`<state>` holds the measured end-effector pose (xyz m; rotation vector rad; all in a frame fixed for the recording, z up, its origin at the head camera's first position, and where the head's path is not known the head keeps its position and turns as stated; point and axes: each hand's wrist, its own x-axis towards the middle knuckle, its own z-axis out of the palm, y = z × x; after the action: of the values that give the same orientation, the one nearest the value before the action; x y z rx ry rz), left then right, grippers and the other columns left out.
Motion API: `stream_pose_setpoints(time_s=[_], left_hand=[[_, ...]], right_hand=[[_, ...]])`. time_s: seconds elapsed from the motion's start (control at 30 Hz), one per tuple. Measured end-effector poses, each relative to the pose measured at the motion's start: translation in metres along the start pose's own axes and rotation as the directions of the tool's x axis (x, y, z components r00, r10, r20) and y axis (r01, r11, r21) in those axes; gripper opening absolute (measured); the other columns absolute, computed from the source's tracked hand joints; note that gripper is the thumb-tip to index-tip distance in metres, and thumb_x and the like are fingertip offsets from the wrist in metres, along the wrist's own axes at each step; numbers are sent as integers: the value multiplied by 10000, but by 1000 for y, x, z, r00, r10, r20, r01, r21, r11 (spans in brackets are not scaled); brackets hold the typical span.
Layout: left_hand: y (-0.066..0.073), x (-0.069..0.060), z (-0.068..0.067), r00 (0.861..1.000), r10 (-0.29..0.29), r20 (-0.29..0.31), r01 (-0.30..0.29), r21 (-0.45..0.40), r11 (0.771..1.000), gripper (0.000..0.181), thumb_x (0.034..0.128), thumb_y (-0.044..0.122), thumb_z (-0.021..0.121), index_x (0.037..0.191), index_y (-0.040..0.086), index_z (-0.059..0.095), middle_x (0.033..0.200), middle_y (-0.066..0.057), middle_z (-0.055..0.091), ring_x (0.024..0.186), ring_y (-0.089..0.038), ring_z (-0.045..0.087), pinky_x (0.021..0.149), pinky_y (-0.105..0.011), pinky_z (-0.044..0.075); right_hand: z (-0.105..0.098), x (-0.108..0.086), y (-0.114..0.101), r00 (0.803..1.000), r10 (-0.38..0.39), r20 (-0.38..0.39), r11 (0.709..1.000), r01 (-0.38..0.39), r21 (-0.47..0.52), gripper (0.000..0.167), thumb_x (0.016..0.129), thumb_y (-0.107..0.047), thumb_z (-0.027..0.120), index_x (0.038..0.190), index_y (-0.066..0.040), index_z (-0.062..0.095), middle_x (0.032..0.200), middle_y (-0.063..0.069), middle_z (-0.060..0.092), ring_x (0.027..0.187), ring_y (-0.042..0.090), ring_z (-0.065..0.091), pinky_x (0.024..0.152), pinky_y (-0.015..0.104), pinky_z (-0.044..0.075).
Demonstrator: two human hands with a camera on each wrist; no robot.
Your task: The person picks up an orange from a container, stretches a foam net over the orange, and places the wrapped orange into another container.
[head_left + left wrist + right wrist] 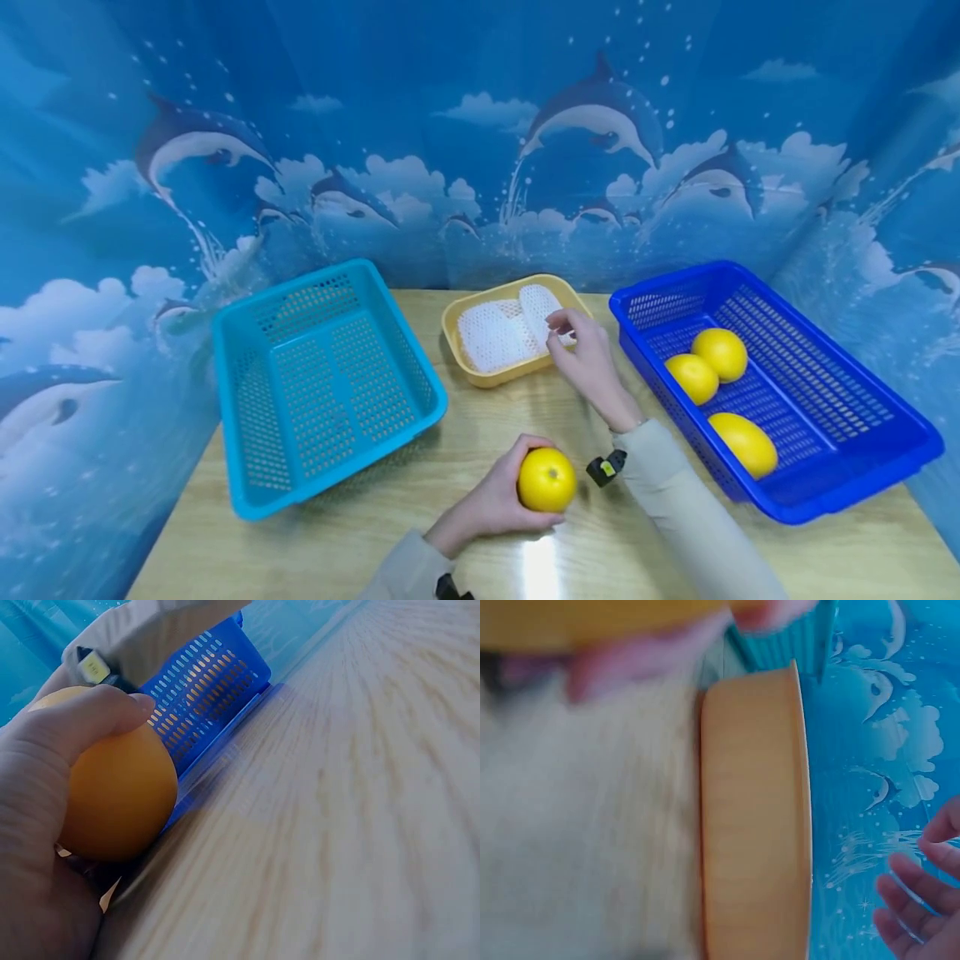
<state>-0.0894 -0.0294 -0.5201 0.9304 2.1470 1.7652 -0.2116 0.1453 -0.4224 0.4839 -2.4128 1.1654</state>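
My left hand grips an orange just above the table; in the left wrist view the thumb lies curved over the fruit. My right hand hovers at the right end of a small yellow tray, beside white foam fruit nets. In the right wrist view the right hand has its fingers loosely bent and spread, with nothing visible between them. Whether a fingertip touches a net cannot be told. The tray's side wall fills the middle of that view.
A teal perforated basket stands at the left. At the right, a blue perforated basket holds three more oranges. Behind the wooden table hangs a blue dolphin-print curtain.
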Motion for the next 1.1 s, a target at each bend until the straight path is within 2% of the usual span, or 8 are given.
stream_pose_setpoints(time_s=[0.17, 0.33, 0.47, 0.6, 0.77, 0.87, 1.0, 1.1], left_hand=[[1, 0, 1, 1000, -20, 18, 20, -24, 1000, 806, 710, 167, 888, 1352, 183, 401, 1280, 42, 551, 1113, -120, 578, 977, -338, 479], [2, -1, 1, 999, -44, 19, 45, -19, 999, 814, 707, 168, 892, 1350, 224, 396, 1280, 59, 541, 1110, -112, 575, 979, -334, 475], [3, -1, 1, 999, -39, 22, 39, -10, 999, 816, 715, 172, 888, 1365, 195, 394, 1288, 45, 539, 1116, -112, 572, 985, -334, 471], [3, 0, 2, 1000, -4, 19, 4, -7, 1000, 810, 726, 169, 882, 1371, 152, 392, 1291, 7, 545, 1117, -123, 575, 983, -340, 476], [1, 1, 1, 1000, 19, 13, -19, 5, 1000, 801, 730, 161, 882, 1364, 137, 394, 1283, -7, 546, 1112, -124, 575, 980, -341, 478], [2, 1, 2, 1000, 26, 13, -26, 7, 1000, 800, 728, 154, 882, 1361, 132, 394, 1286, -7, 544, 1114, -123, 573, 981, -340, 479], [2, 1, 2, 1000, 28, 9, -28, 0, 1000, 819, 715, 140, 889, 1366, 119, 392, 1295, -16, 542, 1115, -123, 572, 978, -339, 481], [2, 1, 2, 1000, 27, 5, -27, -3, 1000, 840, 701, 132, 895, 1372, 115, 391, 1298, -30, 544, 1117, -128, 574, 978, -341, 481]], right_hand=[[4, 18, 3, 993, 92, 74, 992, -86, -92, 253, 882, -85, 630, 1110, 24, 631, 1047, 188, 639, 949, 350, 593, 821, 445, 487], [9, 25, 10, 966, 195, 169, 971, -166, -174, 405, 891, -209, 675, 1207, 28, 588, 1136, 219, 591, 1041, 363, 545, 876, 487, 466], [14, 27, 14, 939, 272, 209, 932, -204, -298, 555, 873, -334, 723, 1276, 10, 555, 1204, 203, 560, 1098, 364, 528, 919, 507, 462], [21, 28, 19, 924, 311, 222, 889, -201, -411, 671, 842, -407, 761, 1314, 14, 536, 1237, 221, 541, 1136, 387, 515, 979, 519, 417], [27, 27, 23, 908, 357, 217, 840, -211, -499, 744, 813, -484, 772, 1323, 3, 536, 1219, 210, 549, 1140, 380, 495, 945, 506, 345], [28, 26, 25, 916, 351, 196, 831, -208, -515, 692, 810, -440, 785, 1284, 16, 569, 1188, 215, 572, 1101, 381, 516, 906, 501, 333], [28, 25, 28, 934, 324, 152, 841, -210, -499, 488, 818, -293, 786, 1164, 19, 643, 1124, 214, 617, 1042, 393, 553, 886, 500, 348], [28, 26, 30, 941, 317, 121, 838, -218, -501, 341, 822, -217, 752, 1079, -5, 683, 1043, 187, 649, 992, 388, 576, 879, 498, 363]])
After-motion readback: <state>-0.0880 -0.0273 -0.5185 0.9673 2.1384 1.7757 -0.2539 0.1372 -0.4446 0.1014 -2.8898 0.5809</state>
